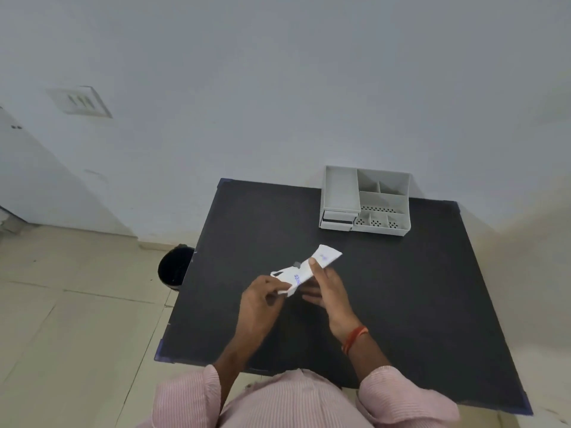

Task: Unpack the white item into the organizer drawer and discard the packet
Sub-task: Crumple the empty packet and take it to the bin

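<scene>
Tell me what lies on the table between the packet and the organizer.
Nothing: in the head view, only bare black table separates the packet from the organizer.

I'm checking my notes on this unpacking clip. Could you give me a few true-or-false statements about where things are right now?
1. Both hands hold the white packet above the black table. True.
2. The organizer stands at the table's near edge. False: it stands at the far edge, by the wall.
3. A dark bin stands on the floor left of the table. True.
4. The right hand rests inside the organizer. False: it grips the packet, as does the left hand.
</scene>
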